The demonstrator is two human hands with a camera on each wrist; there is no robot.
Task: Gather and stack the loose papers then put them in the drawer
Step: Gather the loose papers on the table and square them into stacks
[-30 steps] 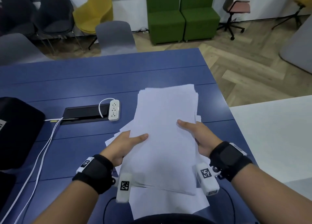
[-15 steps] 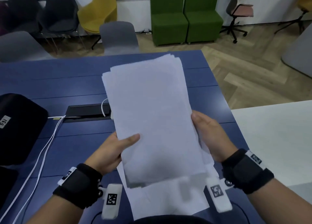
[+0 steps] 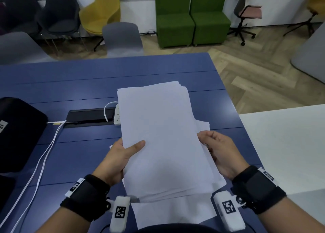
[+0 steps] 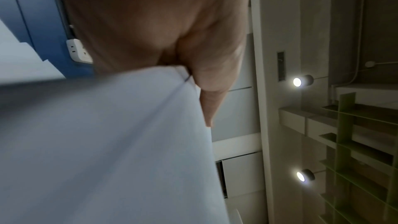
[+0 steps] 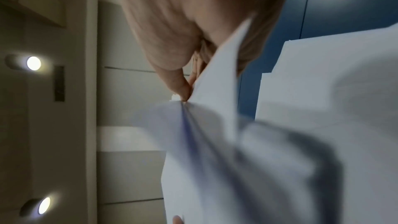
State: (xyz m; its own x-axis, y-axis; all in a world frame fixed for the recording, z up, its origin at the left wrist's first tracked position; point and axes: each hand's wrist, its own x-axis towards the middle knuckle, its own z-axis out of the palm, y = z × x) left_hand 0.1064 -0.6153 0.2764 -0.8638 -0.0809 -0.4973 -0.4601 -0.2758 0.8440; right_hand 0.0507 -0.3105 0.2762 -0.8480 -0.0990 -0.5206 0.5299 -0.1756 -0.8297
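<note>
A stack of white papers (image 3: 161, 136) is held upright-tilted above the blue table (image 3: 79, 85), its lower edge toward me. My left hand (image 3: 123, 153) grips the stack's left edge, thumb on the top sheet. My right hand (image 3: 218, 152) holds the right edge, fingers curled around it. A few more white sheets (image 3: 172, 213) lie flat on the table beneath. In the left wrist view the papers (image 4: 107, 142) fill the frame below my left hand (image 4: 206, 91). In the right wrist view my right hand (image 5: 183, 88) pinches the fanned sheets (image 5: 237, 159). No drawer is in view.
A white power strip (image 3: 117, 116) with its cable sits beside a black cable tray (image 3: 88, 116) left of the stack. A black bag (image 3: 17, 136) lies at the far left. A white table (image 3: 290, 145) adjoins on the right. Chairs stand beyond the far edge.
The stack was lifted off the table and raised high, then lowered again toward the table. Both hands kept hold of its edges and shifted along the sides.
</note>
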